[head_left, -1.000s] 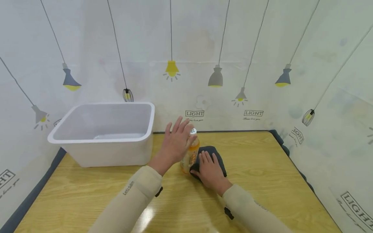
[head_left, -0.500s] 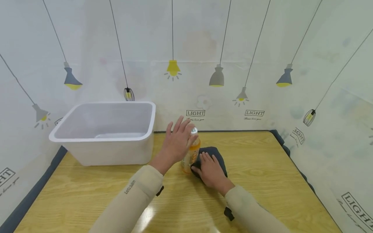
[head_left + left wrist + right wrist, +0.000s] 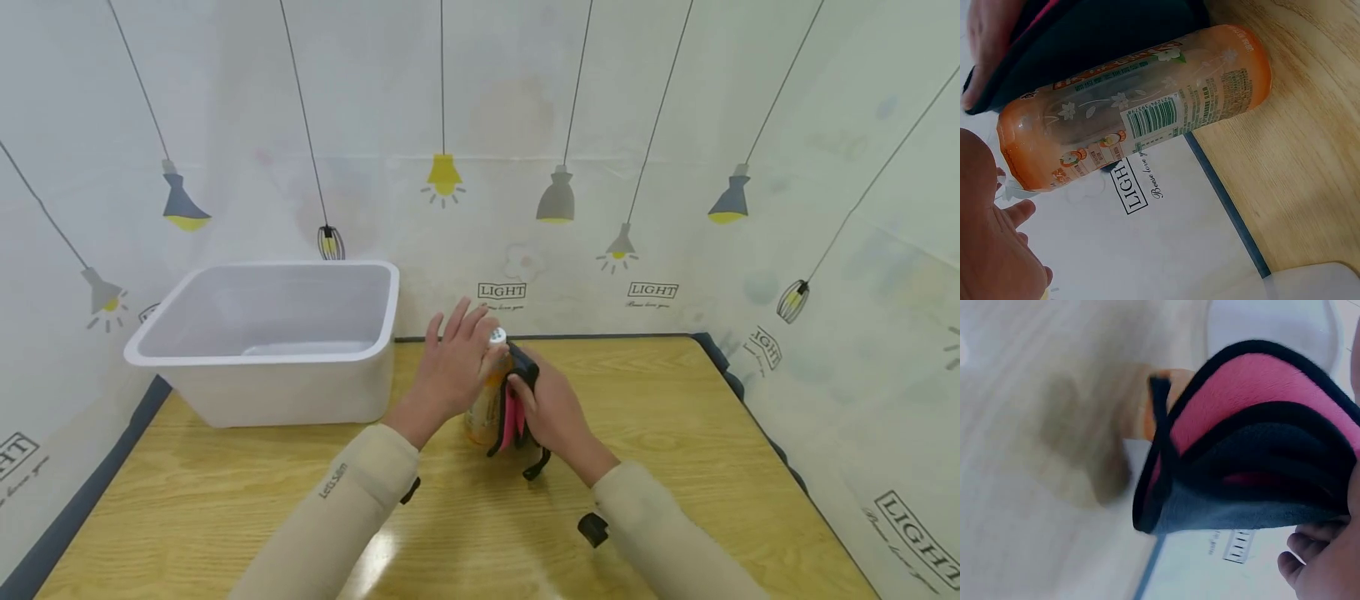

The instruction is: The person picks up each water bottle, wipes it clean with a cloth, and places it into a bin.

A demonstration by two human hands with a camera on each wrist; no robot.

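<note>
A clear bottle (image 3: 1141, 106) with orange bands, a printed label and a white cap (image 3: 497, 337) stands upright on the table. My left hand (image 3: 454, 360) holds it at the top, thumb and index finger at the cap and the other fingers spread upward. In my right hand (image 3: 553, 400) I grip a folded cloth (image 3: 1260, 450), dark blue-grey outside, pink inside, with black edging and a hanging loop. The cloth is raised against the bottle's right side and hides part of it. Most right-hand fingers are hidden behind the cloth in the head view.
A white plastic tub (image 3: 300, 392) stands at the back left of the wooden table (image 3: 675, 442). Behind and at both sides hangs a pale wall covering (image 3: 675, 100) printed with lamps.
My right hand has lifted the cloth from lying flat beside the bottle, folding it up against the bottle's side so its pink inner face shows. The left hand stays at the cap.
</note>
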